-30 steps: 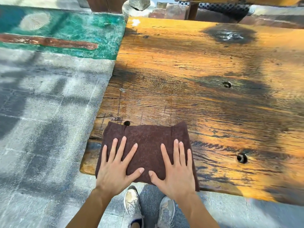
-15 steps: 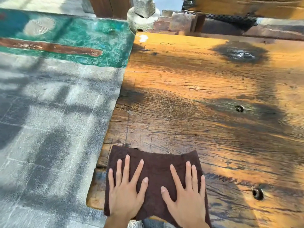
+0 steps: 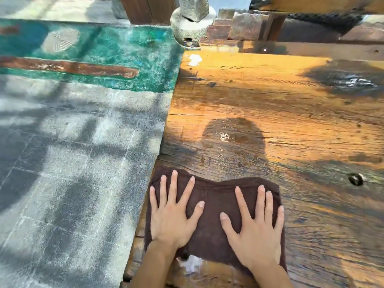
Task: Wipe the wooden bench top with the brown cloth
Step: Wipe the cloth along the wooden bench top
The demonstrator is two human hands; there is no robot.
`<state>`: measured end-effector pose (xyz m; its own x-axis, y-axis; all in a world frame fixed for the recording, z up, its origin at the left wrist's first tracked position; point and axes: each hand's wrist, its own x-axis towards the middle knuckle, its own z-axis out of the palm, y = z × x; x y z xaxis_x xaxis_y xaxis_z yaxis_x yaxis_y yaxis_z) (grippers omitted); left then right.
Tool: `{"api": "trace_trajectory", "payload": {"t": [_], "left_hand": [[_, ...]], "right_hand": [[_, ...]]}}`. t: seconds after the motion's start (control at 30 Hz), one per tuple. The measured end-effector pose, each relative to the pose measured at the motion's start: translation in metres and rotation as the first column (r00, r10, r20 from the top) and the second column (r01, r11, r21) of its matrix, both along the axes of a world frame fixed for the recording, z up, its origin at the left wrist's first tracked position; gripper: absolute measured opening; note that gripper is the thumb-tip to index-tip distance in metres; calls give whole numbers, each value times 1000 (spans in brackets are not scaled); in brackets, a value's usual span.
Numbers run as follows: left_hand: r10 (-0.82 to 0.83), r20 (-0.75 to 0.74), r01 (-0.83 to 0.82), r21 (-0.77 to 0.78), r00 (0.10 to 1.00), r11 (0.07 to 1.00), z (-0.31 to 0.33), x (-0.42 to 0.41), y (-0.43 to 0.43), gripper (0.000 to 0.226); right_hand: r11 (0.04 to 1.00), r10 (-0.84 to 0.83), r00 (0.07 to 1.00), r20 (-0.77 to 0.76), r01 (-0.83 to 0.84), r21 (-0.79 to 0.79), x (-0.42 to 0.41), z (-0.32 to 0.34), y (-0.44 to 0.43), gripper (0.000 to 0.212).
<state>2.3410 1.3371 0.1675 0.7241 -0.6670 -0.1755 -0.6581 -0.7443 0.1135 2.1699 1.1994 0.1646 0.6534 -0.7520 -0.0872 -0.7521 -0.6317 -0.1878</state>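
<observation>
Brown cloth lies flat at the left near edge of the wooden tabletop. Left hand and right hand press on it, fingers spread wide, gripping nothing.

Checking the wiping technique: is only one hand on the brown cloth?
No, both the left hand and the right hand lie flat, fingers spread, on the brown cloth.
</observation>
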Motion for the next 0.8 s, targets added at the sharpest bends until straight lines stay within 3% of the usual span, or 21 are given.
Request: {"api": "trace_trajectory", "payload": {"t": [0.2, 0.33, 0.47, 0.6, 0.8], "left_hand": [[-29, -29, 28, -20, 999, 999, -2, 81, -71, 67], [-12, -29, 11, -53, 1000, 999, -5, 131, -119, 68], [-20, 8, 21, -119, 1000, 993, -13, 202, -184, 68], [-23, -9, 23, -83, 1000, 996, -15, 266, -250, 69], [-56, 27, 60, -196, 998, 979, -19, 334, -313, 70]], "right_hand": [[1000, -30, 999, -13, 30, 4, 84, -9, -72, 80], [996, -14, 994, -112, 24, 84, 148, 0, -129, 81], [998, -39, 997, -63, 42, 52, 218, -1, -191, 81], [998, -45, 997, -69, 47, 33, 280, -2, -252, 83], [998, -56, 998, -33, 55, -26, 347, -5, -310, 84]]}}
